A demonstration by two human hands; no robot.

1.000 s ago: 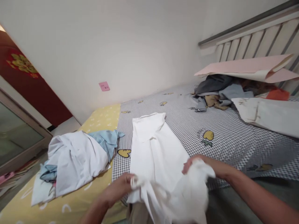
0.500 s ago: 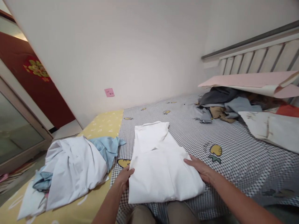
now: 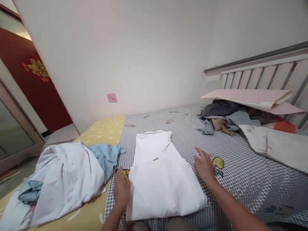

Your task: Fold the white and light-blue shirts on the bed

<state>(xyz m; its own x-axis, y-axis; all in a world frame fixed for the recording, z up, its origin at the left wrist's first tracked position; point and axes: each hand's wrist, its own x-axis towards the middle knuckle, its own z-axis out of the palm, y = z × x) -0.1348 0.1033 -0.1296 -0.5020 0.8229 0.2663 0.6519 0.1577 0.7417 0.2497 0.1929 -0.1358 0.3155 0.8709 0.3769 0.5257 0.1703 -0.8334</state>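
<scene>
A white folded garment (image 3: 163, 184) lies flat on the checked bed sheet (image 3: 183, 141) in front of me, its narrower folded part pointing toward the wall. My left hand (image 3: 122, 186) is at the garment's left edge, back of the hand up, fingers stretched forward and holding nothing. On the other side, my right hand (image 3: 204, 165) hovers over the sheet just right of the garment, its fingers apart. A white buttoned shirt (image 3: 69, 179) lies loosely heaped on the left, partly over a light blue garment (image 3: 104, 157).
A yellow patterned cloth (image 3: 106, 128) covers the bed's left side. At the right, crumpled dark and grey clothes (image 3: 220, 109) lie beneath a pink sheet (image 3: 247, 94), near a white printed cloth (image 3: 276, 141). A radiator (image 3: 260, 77) stands behind, by the wall.
Both hands have let go of the white garment's sides and moved slightly forward. The right hand has lifted away with fingers spread. The view has shifted a little.
</scene>
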